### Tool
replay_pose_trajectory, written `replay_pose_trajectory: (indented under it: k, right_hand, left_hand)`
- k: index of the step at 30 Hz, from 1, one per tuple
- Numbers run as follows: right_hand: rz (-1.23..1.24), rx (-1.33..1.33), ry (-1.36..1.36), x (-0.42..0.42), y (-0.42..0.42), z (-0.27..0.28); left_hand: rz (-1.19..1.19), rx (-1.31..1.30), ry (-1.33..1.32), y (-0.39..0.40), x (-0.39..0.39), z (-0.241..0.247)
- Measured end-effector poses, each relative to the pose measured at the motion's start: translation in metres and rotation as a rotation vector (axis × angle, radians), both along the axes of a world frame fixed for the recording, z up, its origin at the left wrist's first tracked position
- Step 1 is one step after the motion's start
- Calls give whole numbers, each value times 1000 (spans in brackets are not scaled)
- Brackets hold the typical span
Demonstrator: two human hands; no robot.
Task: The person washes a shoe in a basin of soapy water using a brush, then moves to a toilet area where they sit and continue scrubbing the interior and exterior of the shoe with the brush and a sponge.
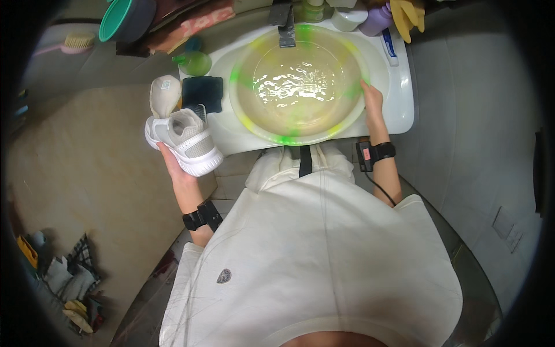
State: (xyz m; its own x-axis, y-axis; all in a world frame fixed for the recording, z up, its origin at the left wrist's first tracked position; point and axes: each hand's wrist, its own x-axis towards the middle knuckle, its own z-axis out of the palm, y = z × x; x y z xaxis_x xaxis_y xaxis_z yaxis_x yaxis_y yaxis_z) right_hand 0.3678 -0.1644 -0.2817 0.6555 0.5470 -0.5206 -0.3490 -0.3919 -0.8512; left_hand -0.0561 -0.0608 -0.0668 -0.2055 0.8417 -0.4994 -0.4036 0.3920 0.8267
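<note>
A white and light grey sneaker (186, 141) rests in my left hand (173, 165), off the left front corner of the washbasin. Its sole faces my body, and a pale padded flap (164, 97) bearing a small tag, perhaps the tongue, stands up at its far end. With the fingers of my right hand (373, 102) I grip the right rim of a round plastic basin (299, 139), pale with green and yellow patches. Rippled water (299, 86) in it reflects the light. The basin sits in the white sink (401, 115), beneath the dark faucet (286, 34).
A dark cloth or sponge (203, 93) lies by the shoe, partly over a bristled brush (200, 112). Behind stand a green pump bottle (195, 63) and a purple bottle (375, 21). Yellow rubber gloves (407, 19) hang over a toothpaste tube (390, 48). Walls flank both sides.
</note>
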Motion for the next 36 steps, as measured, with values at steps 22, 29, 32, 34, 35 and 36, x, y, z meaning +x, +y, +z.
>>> replay_pose_trajectory:
  k: [22,29,32,34,35,36]
  right_hand:
    - [-112,207,-323,-142,8,154]
    - [-90,117,-623,-168,19,182]
    - [-108,36,-797,-165,14,183]
    - [-135,-5,-867,-167,10,190]
    - [-150,-26,-902,-168,9,194]
    - [-176,-8,-912,-171,8,195]
  left_hand:
    - [99,42,-79,-9,-116,-7]
    - [133,4,-105,13,-164,-20]
    - [136,-5,-112,21,-177,-26]
    - [135,-14,-117,23,-183,-32]
    - [130,-17,-123,24,-186,-35]
    - [121,-17,-128,27,-189,-37]
